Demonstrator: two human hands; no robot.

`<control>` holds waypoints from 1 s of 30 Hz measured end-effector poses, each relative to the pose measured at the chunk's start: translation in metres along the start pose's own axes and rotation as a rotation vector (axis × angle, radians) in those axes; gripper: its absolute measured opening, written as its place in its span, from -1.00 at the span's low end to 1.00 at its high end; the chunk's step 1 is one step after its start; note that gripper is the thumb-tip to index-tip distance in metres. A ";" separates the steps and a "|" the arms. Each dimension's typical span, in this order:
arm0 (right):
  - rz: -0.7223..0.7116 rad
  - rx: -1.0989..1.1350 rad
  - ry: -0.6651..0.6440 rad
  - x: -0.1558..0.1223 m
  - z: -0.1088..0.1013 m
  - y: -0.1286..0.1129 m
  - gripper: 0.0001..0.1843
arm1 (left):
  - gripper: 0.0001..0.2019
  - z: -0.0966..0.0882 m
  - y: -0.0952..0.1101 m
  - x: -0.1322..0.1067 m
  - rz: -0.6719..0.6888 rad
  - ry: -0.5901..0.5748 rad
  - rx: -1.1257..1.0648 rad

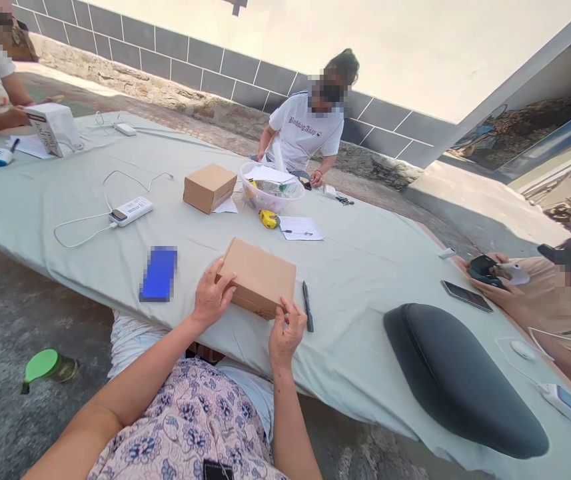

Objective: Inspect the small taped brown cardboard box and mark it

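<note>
A closed brown cardboard box (pixel 260 267) rests on the cloth-covered table right in front of me. My left hand (pixel 214 293) grips its left end, with fingers on the top edge and the thumb along the near side. At the near right corner, my right hand (pixel 288 327) pinches the box between thumb and fingers. A black pen (pixel 308 307) lies just right of that hand. To the left of my left hand is a blue, pixelated rectangle (pixel 158 274). What the box holds is hidden.
Beyond stand another cardboard box (pixel 210 187), a plastic basket (pixel 272 193), a yellow tape measure (pixel 268 219) and paper (pixel 302 229). A white power strip (pixel 131 211) trails cable leftward. A black padded seat (pixel 465 380) and a phone (pixel 466 295) lie right. Several people sit around the table.
</note>
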State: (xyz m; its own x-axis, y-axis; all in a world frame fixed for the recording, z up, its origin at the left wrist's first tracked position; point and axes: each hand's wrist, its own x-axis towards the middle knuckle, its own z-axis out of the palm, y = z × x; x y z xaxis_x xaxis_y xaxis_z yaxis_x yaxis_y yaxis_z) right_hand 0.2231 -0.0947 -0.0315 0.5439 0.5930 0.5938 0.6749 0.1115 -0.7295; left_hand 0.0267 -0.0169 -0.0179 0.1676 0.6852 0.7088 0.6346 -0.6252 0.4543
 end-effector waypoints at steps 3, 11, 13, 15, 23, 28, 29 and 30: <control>0.142 0.061 -0.044 -0.007 0.000 0.008 -0.39 | -0.56 0.006 -0.013 -0.009 -0.009 0.015 -0.029; 0.272 -0.070 -0.221 -0.019 0.003 0.026 -0.67 | -0.42 0.009 -0.030 -0.021 -0.221 -0.044 -0.124; 0.262 -0.104 -0.239 -0.019 0.004 0.026 -0.76 | -0.56 0.007 -0.030 -0.020 -0.242 -0.077 -0.113; 0.253 -0.125 -0.253 -0.018 0.005 0.026 -0.80 | -0.62 0.006 -0.031 -0.019 -0.233 -0.098 -0.107; 0.215 -0.148 -0.279 -0.017 0.003 0.021 -0.81 | -0.42 0.016 -0.035 -0.024 -0.198 -0.143 0.011; 0.195 -0.147 -0.269 -0.017 0.003 0.020 -0.75 | -0.48 0.024 -0.038 -0.027 -0.239 -0.137 0.066; 0.193 -0.146 -0.265 -0.017 0.004 0.021 -0.75 | -0.52 0.025 -0.039 -0.027 -0.241 -0.138 0.058; 0.192 -0.143 -0.261 -0.017 0.004 0.021 -0.75 | -0.56 0.025 -0.040 -0.027 -0.240 -0.138 0.051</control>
State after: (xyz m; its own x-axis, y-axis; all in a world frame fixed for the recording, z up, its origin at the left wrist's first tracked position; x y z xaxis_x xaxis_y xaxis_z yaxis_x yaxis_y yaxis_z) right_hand 0.2262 -0.0995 -0.0586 0.5341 0.7784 0.3300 0.6459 -0.1237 -0.7534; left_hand 0.0157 -0.0010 -0.0691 0.1069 0.8578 0.5027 0.7051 -0.4219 0.5699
